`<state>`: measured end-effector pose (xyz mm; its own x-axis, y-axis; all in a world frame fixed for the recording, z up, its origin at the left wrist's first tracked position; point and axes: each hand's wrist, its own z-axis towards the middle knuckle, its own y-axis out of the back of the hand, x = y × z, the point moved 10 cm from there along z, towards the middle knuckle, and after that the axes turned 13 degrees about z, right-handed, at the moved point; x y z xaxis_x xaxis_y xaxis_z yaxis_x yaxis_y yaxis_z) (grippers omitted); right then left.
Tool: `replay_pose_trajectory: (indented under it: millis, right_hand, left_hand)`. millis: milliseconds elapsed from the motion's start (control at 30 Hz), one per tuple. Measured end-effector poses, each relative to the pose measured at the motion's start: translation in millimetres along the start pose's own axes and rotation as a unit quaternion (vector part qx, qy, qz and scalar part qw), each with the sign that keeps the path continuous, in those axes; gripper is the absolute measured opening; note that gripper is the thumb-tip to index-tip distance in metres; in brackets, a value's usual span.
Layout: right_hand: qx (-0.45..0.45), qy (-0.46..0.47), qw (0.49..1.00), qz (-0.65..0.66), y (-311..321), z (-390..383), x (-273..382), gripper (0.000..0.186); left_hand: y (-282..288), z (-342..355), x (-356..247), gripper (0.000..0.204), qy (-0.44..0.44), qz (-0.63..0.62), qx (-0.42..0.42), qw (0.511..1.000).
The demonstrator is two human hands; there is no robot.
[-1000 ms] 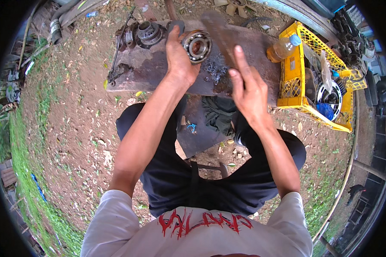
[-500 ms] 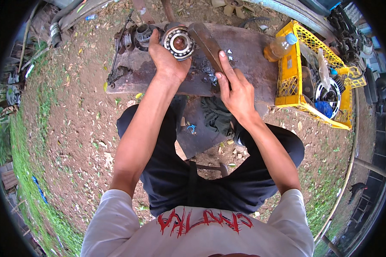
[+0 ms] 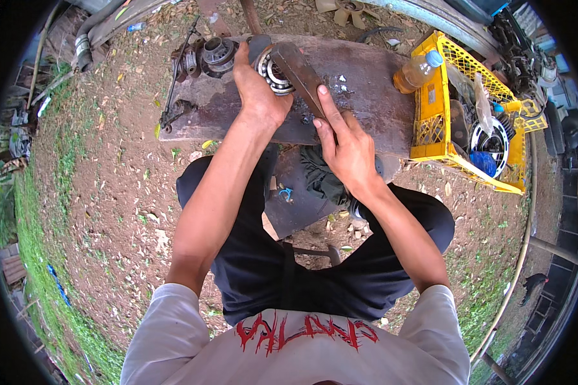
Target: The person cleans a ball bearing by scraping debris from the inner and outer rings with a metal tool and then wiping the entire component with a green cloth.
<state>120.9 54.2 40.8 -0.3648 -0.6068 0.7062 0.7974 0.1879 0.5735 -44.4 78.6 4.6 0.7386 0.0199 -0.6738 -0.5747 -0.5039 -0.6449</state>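
Note:
Above the wooden board, my left hand (image 3: 258, 97) grips a ball bearing (image 3: 278, 84), its ring of steel balls facing up. A long brown, flat-sided bar (image 3: 300, 70) is in my right hand (image 3: 348, 142), with the index finger stretched along it. The bar's far end lies across the bearing and covers part of its centre and right side. Whether the bar touches the bearing I cannot tell. Left of my left hand, a greasy round metal hub-like part (image 3: 218, 54) stands on the board.
The dark wooden board (image 3: 379, 112) holds metal parts and a thin rod (image 3: 180, 67) at its left end. A yellow crate (image 3: 433, 119) full of parts stands at right, beside a bottle of amber liquid (image 3: 417, 72). Dark cloth (image 3: 321, 173) lies below the board's near edge.
The bar has moved left and now overlaps the bearing, which has tilted. My right hand has shifted slightly left and nearer to me. My left hand keeps its grip.

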Motion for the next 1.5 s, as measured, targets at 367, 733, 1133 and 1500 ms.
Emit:
replay_pose_trajectory:
  millis: [367, 733, 1133, 1500]
  right_hand:
    - [-0.032, 0.033, 0.999, -0.001, 20, 7, 10, 0.056]
    - [-0.052, 0.023, 0.998, -0.039, 33, 24, -9, 0.056]
    - [-0.042, 0.082, 0.995, -0.045, 30, 16, 13, 0.054]
    - [0.002, 0.032, 0.995, -0.091, 15, 15, 0, 0.057]
  left_hand:
    - [-17, 2, 0, 0.070, -0.019, 0.034, 0.017, 0.999]
    - [-5, 0, -3, 0.072, -0.018, 0.036, -0.036, 0.999]
    - [-5, 0, 6, 0.071, 0.028, 0.054, -0.030, 0.998]
    - [0, 2, 4, 0.078, 0.029, 0.124, -0.029, 0.991]
